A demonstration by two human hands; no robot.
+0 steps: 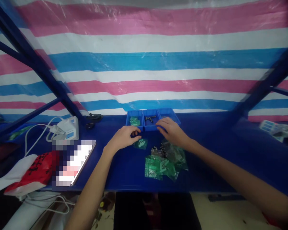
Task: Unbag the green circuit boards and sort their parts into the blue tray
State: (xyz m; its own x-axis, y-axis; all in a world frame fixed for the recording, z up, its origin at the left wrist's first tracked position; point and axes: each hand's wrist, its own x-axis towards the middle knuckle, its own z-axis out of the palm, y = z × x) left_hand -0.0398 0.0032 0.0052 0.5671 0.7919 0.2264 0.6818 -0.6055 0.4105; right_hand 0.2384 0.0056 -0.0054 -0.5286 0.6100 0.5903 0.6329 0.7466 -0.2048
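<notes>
Three blue bins stand side by side toward the back of the blue surface (124, 172), near the striped sheet (158, 60). The left bin (135, 113) holds green packets (134, 121); the middle bin (147, 128) holds small dark and shiny parts (150, 119). The right bin (166, 112) is partly covered by the right hand (171, 129), so its contents are unclear.

The left hand (128, 135) is at the left bin's front edge, just above a loose packet (141, 143); its grip is spread, thumb apart from the curled fingers. The right hand's fingers are bent at the right bin's front; whether its grip pinches anything, I cannot tell.

Nearer the front edge, between the forearms, lies an overlapping pile of packets (156, 166): clear, crinkled plastic, some green with pale pieces inside, others greyish with dark parts. Bare surface runs left of the pile and right of the bins. A power strip (74, 127) and a red-and-white bag (38, 169) lie far left.
</notes>
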